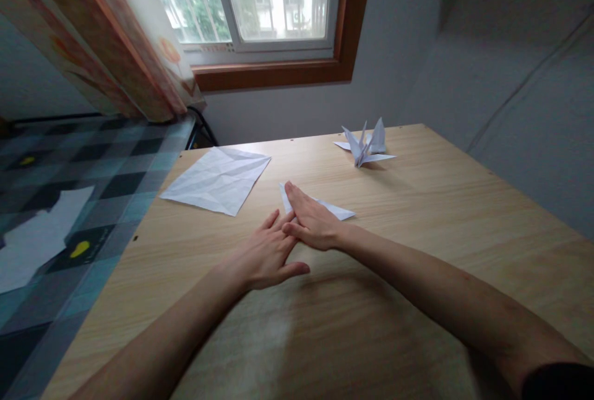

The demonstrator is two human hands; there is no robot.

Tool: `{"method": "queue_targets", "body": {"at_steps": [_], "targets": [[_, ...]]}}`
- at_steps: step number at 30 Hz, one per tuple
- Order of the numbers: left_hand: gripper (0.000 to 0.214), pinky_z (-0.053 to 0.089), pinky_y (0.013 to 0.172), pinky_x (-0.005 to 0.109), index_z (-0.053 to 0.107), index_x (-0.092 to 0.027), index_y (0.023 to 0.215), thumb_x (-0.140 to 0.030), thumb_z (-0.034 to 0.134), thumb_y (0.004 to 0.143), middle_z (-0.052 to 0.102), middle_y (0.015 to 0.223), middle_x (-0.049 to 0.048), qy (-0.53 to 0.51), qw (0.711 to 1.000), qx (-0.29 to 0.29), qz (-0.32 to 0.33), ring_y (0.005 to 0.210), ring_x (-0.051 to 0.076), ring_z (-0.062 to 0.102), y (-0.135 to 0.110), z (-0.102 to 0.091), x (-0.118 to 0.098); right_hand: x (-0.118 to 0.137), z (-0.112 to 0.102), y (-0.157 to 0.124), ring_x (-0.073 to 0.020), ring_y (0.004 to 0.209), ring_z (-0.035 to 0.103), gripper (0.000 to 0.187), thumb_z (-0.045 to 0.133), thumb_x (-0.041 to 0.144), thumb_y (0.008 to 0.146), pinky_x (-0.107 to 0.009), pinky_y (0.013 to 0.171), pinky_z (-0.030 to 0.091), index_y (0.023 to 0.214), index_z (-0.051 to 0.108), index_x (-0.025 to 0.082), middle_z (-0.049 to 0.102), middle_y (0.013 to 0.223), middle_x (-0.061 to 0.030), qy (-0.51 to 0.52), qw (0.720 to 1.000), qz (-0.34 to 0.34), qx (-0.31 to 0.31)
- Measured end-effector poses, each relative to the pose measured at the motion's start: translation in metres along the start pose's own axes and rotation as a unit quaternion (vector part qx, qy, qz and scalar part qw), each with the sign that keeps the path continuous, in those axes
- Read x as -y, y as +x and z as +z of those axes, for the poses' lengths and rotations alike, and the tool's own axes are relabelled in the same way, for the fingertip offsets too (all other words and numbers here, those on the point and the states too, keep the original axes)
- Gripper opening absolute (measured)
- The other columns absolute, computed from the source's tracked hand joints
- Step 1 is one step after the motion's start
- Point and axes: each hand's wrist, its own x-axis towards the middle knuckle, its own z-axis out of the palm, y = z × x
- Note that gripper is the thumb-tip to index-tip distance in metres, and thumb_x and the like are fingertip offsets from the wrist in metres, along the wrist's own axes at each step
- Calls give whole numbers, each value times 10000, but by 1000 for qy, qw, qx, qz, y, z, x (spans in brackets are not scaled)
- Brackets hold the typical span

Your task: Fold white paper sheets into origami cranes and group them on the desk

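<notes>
My right hand (310,219) lies flat, fingers stretched out, pressing down on a folded piece of white paper (338,209) in the middle of the wooden table (417,227). Only the paper's two pointed ends show from under the hand. My left hand (265,255) rests flat beside it, fingers extended and touching the right hand's fingers at the paper's near edge. Neither hand grips anything.
A creased, unfolded white square sheet (217,178) lies at the table's far left. A finished white paper crane (366,145) stands at the far edge. Left of the table is a checkered bed cover (69,171) with white paper (32,233) on it. Behind are a curtain and window.
</notes>
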Motion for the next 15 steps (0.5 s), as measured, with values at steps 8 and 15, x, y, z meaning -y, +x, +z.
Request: {"method": "queue_targets", "body": {"at_steps": [8, 15], "targets": [[826, 104, 1203, 551, 230, -188, 1551, -698, 376, 918, 229, 1619, 154, 2, 1000, -2, -6, 1512, 315, 171, -4, 2, 3, -12, -11, -18, -337, 1512, 155, 1015, 242, 774, 899, -494, 1228, 180, 1531, 190, -19, 190, 1605, -259, -147, 989, 18, 27], [847, 115, 1207, 511, 198, -170, 1562, -708, 335, 922, 244, 1613, 152, 18, 1000, -9, -3, 1506, 302, 202, -6, 8, 7, -23, -28, -39, -328, 1502, 206, 909, 331, 696, 933, -509, 1210, 211, 1522, 260, 7, 236, 1590, -249, -219, 974, 25, 57]]}}
